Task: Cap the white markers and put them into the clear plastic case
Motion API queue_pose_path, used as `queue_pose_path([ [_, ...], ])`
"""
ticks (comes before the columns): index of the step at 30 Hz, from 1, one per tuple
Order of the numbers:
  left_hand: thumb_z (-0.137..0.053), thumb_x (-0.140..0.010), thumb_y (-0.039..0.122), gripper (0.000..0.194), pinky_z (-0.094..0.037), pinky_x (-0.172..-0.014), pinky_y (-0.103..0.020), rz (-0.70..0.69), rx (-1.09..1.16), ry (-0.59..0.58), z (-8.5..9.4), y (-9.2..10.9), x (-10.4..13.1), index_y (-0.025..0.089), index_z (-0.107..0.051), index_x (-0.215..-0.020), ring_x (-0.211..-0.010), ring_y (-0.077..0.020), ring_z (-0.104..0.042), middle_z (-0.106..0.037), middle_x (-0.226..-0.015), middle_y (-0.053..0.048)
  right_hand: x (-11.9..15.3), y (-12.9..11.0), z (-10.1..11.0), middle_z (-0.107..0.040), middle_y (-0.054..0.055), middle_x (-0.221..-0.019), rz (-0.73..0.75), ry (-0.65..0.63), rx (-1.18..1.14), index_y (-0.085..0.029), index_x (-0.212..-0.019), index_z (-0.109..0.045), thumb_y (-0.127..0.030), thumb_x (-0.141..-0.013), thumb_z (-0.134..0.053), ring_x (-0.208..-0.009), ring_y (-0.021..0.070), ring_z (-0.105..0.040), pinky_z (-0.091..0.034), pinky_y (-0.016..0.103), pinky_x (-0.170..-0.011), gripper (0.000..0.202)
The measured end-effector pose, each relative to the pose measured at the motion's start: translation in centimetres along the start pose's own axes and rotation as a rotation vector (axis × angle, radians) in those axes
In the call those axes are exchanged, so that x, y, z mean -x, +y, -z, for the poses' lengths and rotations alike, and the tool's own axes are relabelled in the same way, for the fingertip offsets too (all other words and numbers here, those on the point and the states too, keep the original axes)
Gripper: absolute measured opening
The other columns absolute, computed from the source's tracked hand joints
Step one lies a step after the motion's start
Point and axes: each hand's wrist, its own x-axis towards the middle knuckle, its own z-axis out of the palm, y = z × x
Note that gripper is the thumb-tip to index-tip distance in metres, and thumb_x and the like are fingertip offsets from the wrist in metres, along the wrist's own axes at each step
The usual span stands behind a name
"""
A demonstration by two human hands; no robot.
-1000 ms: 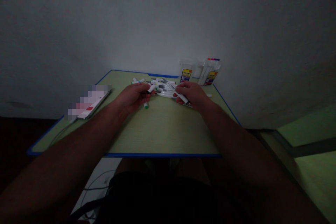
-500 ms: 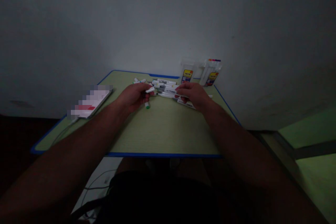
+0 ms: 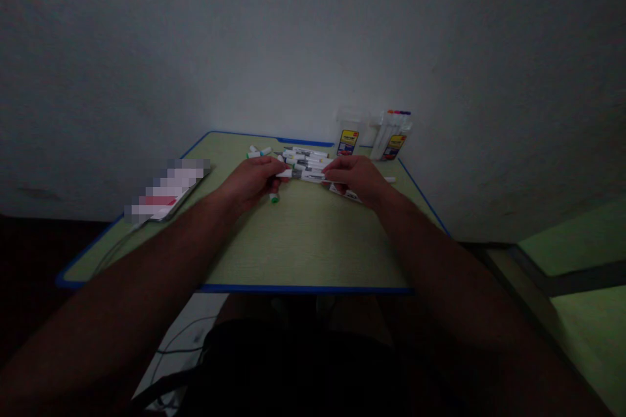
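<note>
My left hand is closed on a white marker cap. A white marker lies between both hands, its grey left end at the cap. My right hand pinches the marker's right end. Behind the hands several white markers lie in a loose pile. A green-tipped cap lies just below my left hand. More small caps lie beyond that hand.
At the table's back right stand a clear case and another case holding markers. A tablet-like device with a cable is on the left of the blue-edged table. A wall rises behind.
The cap in my left hand has turned level and now meets the marker's left end. My right hand has shifted slightly left with the marker.
</note>
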Motion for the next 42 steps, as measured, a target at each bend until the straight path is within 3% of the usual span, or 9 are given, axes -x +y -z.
queue_pose_path([
  [13, -0.074, -0.077, 0.017, 0.008, -0.042, -0.048, -0.022, -0.06, -0.132, -0.033, -0.2, -0.4, 0.3, 0.015, -0.069, -0.07, -0.051, -0.009, -0.051, -0.067, -0.065, -0.004, 0.8, -1.2, -0.5, -0.073, 0.002, -0.066, -0.044, -0.017, 0.083, -0.015, -0.077, -0.071, -0.012, -0.08, -0.074, -0.047, 0.0066, -0.051, -0.04, 0.02, -0.044, 0.005],
  [21, -0.073, -0.08, 0.016, 0.014, -0.042, -0.049, -0.023, -0.097, -0.165, -0.012, -0.2, -0.5, 0.4, 0.015, -0.067, -0.067, -0.05, -0.0092, -0.052, -0.066, -0.062, -0.003, 0.6, -0.8, -0.4, -0.076, 0.005, -0.072, -0.023, -0.045, 0.123, -0.016, -0.078, -0.069, -0.018, -0.083, -0.076, -0.048, 0.0064, -0.053, -0.042, 0.02, -0.045, 0.009],
  [27, -0.082, -0.071, 0.018, 0.012, -0.042, -0.05, -0.025, -0.162, -0.102, -0.023, -0.4, -0.6, 0.4, 0.016, -0.071, -0.075, -0.051, -0.0099, -0.052, -0.069, -0.068, -0.003, 0.4, -0.2, -0.4, -0.077, 0.005, -0.074, -0.013, -0.058, 0.127, -0.017, -0.078, -0.069, -0.018, -0.084, -0.076, -0.051, 0.0086, -0.059, -0.044, 0.021, -0.048, 0.01],
  [32, -0.086, -0.063, 0.02, 0.024, -0.041, -0.052, -0.025, -0.278, -0.134, -0.026, -0.5, -0.7, 0.4, 0.015, -0.075, -0.085, -0.053, -0.0098, -0.053, -0.067, -0.066, -0.001, 0.1, 0.3, -0.4, -0.076, 0.003, -0.074, 0.027, -0.05, 0.154, -0.017, -0.08, -0.071, -0.013, -0.084, -0.073, -0.061, 0.0104, -0.066, -0.049, 0.022, -0.059, 0.006],
  [37, -0.087, -0.065, 0.027, 0.029, -0.04, -0.053, -0.025, -0.424, -0.225, -0.044, -0.4, -1.1, 0.5, 0.016, -0.079, -0.091, -0.055, -0.01, -0.053, -0.066, -0.065, 0.0, 0.0, 0.5, -0.4, -0.074, 0.001, -0.072, 0.071, -0.068, 0.141, -0.018, -0.081, -0.073, -0.011, -0.083, -0.073, -0.067, 0.0118, -0.067, -0.052, 0.025, -0.07, 0.007],
  [42, -0.086, -0.067, 0.03, 0.031, -0.041, -0.054, -0.026, -0.443, -0.279, -0.037, -0.4, -1.0, 0.7, 0.017, -0.08, -0.094, -0.056, -0.011, -0.054, -0.067, -0.067, -0.001, 0.1, 0.5, -0.4, -0.074, 0.002, -0.073, 0.056, -0.072, 0.103, -0.018, -0.082, -0.073, -0.01, -0.082, -0.073, -0.068, 0.0122, -0.067, -0.052, 0.026, -0.072, 0.008],
])
